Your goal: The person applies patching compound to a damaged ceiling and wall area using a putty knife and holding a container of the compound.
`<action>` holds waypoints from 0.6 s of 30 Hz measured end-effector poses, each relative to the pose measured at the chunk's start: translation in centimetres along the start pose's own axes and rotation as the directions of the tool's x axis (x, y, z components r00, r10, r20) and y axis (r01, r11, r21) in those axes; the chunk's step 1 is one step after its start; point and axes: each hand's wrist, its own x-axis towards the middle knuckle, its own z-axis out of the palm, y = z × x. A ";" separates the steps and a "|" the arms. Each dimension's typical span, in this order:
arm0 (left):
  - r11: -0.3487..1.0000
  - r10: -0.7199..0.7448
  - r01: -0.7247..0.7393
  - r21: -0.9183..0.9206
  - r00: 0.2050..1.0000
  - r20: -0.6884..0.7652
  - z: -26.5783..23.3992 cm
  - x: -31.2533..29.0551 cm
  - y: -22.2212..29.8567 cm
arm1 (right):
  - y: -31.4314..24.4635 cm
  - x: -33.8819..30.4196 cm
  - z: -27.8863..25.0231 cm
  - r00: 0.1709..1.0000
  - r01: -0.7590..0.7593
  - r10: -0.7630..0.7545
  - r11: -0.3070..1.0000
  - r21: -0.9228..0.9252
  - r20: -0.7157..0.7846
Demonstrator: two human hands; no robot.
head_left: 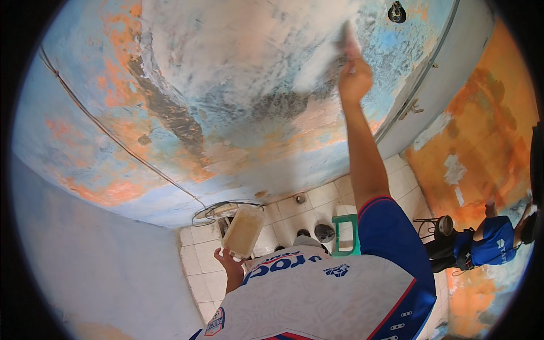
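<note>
My right hand (pixel 355 82) is raised to the wall, its fingers closed on a flat tool (pixel 348 38) that looks like a putty knife, smeared by motion. The tool lies over the edge of a large whitish patch (pixel 243 45) on the peeling blue and orange wall. Low in front of my body, my left hand (pixel 229 260) grips the near end of a rectangular plastic tub (pixel 245 229). Pale material coats the inside of the tub, which is held tilted. Part of the left hand is hidden behind the tub.
A cable (pixel 113 136) runs down the wall to a coil near the floor. On the tiles stands a green stool (pixel 347 235). At the right, a co-worker in a blue shirt (pixel 494 241) is beside an orange wall (pixel 481 130). An electrical fitting (pixel 397 12) sits high up.
</note>
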 end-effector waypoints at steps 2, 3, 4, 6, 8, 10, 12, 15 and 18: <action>1.000 -0.002 0.002 -0.005 1.000 -0.004 0.6 0.0 0.2 | 0.6 -6.2 4.6 0.972 0.226 -0.232 0.965 -0.136 -0.027; 1.000 -0.006 0.005 -0.012 1.000 -0.024 0.4 -0.1 0.1 | -2.7 -9.7 5.8 0.969 0.245 -0.247 0.950 -0.195 0.018; 1.000 -0.012 0.011 -0.010 1.000 -0.021 0.6 0.1 0.4 | -4.6 -13.8 6.3 0.974 0.140 -0.127 0.989 -0.057 0.187; 0.999 -0.034 0.034 -0.004 0.999 -0.023 0.7 0.0 0.6 | -8.3 -22.7 5.3 0.870 -0.062 0.020 0.996 0.069 0.493; 1.000 -0.007 0.007 -0.003 1.000 0.005 0.9 -0.2 0.6 | -10.7 -28.0 1.3 0.807 0.074 -0.166 0.981 0.182 0.567; 1.000 -0.003 0.003 -0.005 1.000 0.011 0.5 -0.8 0.5 | -10.6 -30.2 -2.0 0.742 -0.041 -0.156 0.960 0.277 0.652; 1.000 -0.010 0.010 -0.026 1.000 0.008 0.7 -0.9 0.5 | -10.4 -28.3 -4.9 0.731 -0.194 -0.058 0.938 0.288 0.680; 0.998 -0.008 0.008 -0.061 1.000 0.007 0.1 -1.0 -0.2 | -3.5 -20.8 -2.8 0.923 -0.260 0.213 0.959 0.114 0.319; 0.999 -0.013 0.013 -0.035 1.000 0.002 -0.6 -1.4 -0.6 | 0.2 -4.5 -1.6 0.995 -0.055 0.055 0.998 0.003 -0.085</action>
